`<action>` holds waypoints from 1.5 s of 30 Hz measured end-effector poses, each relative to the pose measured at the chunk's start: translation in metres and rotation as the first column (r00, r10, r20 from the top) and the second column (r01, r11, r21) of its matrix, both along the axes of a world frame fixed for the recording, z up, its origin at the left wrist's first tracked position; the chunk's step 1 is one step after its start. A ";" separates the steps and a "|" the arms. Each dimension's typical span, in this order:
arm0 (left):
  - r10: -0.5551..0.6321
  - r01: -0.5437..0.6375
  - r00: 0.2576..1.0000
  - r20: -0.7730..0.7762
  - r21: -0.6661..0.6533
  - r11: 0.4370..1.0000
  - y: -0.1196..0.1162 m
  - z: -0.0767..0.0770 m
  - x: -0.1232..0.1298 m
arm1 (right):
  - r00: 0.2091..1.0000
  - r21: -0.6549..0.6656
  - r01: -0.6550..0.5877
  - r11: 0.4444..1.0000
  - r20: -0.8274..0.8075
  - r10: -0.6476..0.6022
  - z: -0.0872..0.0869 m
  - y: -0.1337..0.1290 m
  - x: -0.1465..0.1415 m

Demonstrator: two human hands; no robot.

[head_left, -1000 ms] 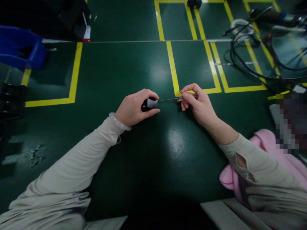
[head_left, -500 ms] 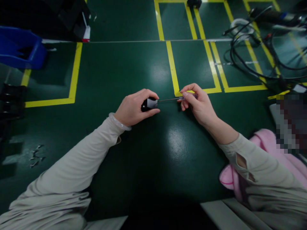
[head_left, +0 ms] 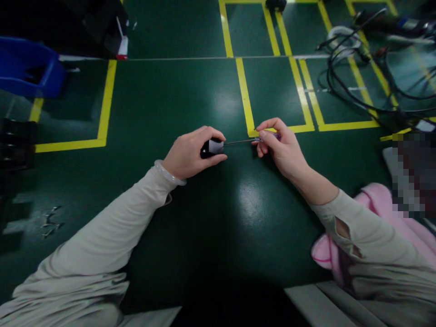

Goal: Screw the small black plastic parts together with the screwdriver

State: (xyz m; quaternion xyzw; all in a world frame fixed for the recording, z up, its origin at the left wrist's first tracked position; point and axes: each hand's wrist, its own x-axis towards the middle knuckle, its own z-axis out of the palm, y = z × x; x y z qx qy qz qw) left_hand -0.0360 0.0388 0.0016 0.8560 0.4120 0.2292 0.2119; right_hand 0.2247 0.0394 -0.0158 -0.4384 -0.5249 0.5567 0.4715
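My left hand (head_left: 192, 152) is closed around a small black part with a grey face (head_left: 215, 146), thumb below and fingers above. Most of the part's left side is hidden in the palm. In my right hand (head_left: 281, 147) the fingers pinch the clear, purplish handle of a screwdriver (head_left: 240, 141). Its thin metal shaft runs level to the left, and its tip meets the right side of the black part. Whether the tip sits in a screw cannot be made out.
Several small screws (head_left: 50, 222) lie at the left. A blue bin (head_left: 51, 75) stands at the far left, beside a large black object (head_left: 68, 27). Coiled black cables (head_left: 332, 81) spread at the right. Pink cloth (head_left: 378, 195) lies by my right forearm. Yellow tape (head_left: 243, 91) marks the green table.
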 end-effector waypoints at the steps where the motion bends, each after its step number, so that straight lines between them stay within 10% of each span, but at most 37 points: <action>1: 0.000 0.000 1.000 0.000 0.001 1.000 0.000 0.000 0.000 | 1.000 0.001 0.001 1.000 0.005 -0.001 -0.001 0.000 0.000; 45: -0.005 0.004 0.999 0.046 0.021 1.000 -0.002 -0.003 -0.002 | 0.999 -0.042 0.000 0.999 -0.034 -0.001 0.001 0.002 -0.003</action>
